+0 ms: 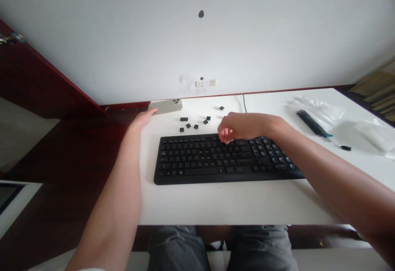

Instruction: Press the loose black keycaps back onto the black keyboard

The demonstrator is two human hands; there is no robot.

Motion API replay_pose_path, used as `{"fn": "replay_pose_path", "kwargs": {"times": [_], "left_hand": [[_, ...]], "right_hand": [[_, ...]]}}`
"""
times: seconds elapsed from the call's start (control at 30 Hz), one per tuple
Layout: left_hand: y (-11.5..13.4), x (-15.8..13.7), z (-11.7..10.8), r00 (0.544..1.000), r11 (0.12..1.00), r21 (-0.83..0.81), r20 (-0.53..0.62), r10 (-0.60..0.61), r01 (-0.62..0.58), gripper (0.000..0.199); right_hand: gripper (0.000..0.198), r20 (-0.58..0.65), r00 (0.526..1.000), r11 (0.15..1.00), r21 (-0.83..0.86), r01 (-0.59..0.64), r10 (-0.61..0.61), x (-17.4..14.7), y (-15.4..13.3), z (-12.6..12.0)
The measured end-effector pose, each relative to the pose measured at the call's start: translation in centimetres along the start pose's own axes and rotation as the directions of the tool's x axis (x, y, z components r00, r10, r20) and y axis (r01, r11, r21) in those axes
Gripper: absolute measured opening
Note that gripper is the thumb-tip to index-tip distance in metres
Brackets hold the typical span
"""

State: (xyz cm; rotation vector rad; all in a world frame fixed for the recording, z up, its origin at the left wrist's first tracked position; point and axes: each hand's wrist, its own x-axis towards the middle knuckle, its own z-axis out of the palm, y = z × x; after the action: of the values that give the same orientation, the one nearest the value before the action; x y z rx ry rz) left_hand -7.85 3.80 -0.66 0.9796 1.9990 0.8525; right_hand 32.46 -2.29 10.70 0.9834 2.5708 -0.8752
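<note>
A black keyboard (200, 172) lies flat on the white table, with gaps among its keys where the bases show. My right hand (230, 127) is over its upper middle, fingers curled and pinched together at the top rows of keys. What sits between those fingertips, if anything, is hidden. At the table's left edge, my left hand (143, 119) rests with a digit stretched out against the near end of a phone (168, 106), lying camera side up; its other fingers are mostly out of sight. Several loose black keycaps (196, 126) are scattered behind the keyboard.
To the right lie a black brush-like tool (313, 123), a small black-tipped brush (345, 147) and clear plastic bags (327, 110). A cable (245, 103) runs to the back edge. Behind the table stands a wall with sockets (206, 83).
</note>
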Motion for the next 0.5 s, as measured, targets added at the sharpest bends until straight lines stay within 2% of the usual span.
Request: {"fn": "replay_pose_path", "kwargs": {"times": [0.27, 0.5], "left_hand": [[0.2, -0.3, 0.0, 1.0, 1.0, 0.014, 0.015, -0.004, 0.004, 0.049], [0.1, -0.3, 0.0, 1.0, 0.999, 0.033, 0.003, 0.008, -0.008, 0.053]], "right_hand": [[0.014, 0.002, 1.0, 1.0, 0.016, -0.027, 0.027, -0.1, -0.1, 0.0], [0.018, -0.021, 0.987, 0.985, -0.072, -0.158, 0.157, -0.5, -1.8, 0.0]]}}
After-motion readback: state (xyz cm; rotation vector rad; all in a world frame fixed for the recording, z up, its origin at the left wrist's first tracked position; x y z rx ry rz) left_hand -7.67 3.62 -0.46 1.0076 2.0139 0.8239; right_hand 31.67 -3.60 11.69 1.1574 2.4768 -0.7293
